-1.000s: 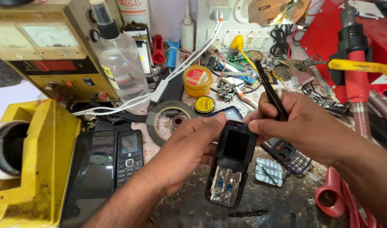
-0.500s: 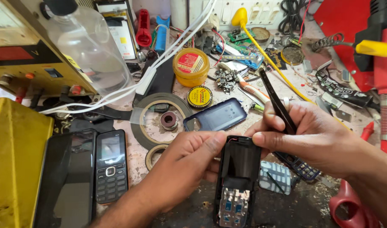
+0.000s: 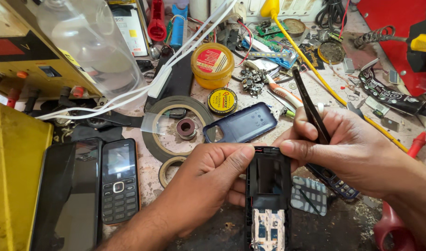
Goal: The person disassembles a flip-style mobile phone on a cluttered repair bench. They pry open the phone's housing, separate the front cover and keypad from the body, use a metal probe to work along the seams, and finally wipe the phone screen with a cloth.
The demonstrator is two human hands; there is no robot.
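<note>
Cluttered repair bench [image 3: 362,88], my left hand [image 3: 208,186] gripping opened phone [image 3: 268,195], right hand [image 3: 357,148] pinching black tweezers [image 3: 310,108] w/ thumb on phone's top, blue back cover [image 3: 243,123] just behind phone

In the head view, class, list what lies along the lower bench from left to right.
Yellow box → smartphone → keypad phone → left hand → opened phone → right hand

Phone-repair workshop: cluttered bench [image 3: 343,88], tweezers [image 3: 310,109].
</note>
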